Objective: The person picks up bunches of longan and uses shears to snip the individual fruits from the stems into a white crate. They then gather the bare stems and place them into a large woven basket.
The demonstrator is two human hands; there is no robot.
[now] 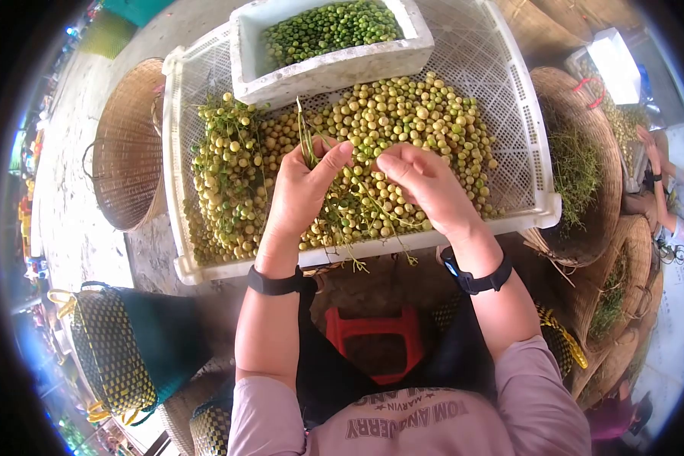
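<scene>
One stem bunch (305, 137), gripped in the left hand (308, 178), sits over the near half of the crate. Its long axis runs roughly away from the person: bare stem ends poke out beyond the left thumb and forefinger, pointing at the foam box (334, 72). Lower down, fruiting sprigs (361, 205) spread between the two wrists; can't tell which join the held stems and which just lie on the pile.

Left grip: narrow, fingers curled round the stems. Right hand (425, 178): fingers bent, thumb close to the forefinger; can't tell if a fruit or stem is pinched there. Its fingertips point left, at the left hand, with a small gap between. So the bunch lies to the left of the right fingertips, and the left hand is the nearer one, already on it. The sprigs sit nearer the person than either set of fingertips.

Around that: loose pale fruit (410, 114) heaped under and beyond the hands, more fruit on stems (224, 152) at the left, all in the white crate (501, 226). Foam box at the far side holds small green fruit (334, 34). Wicker basket (129, 152) left of the crate, another basket with stringy greenery (577, 167) right.
</scene>
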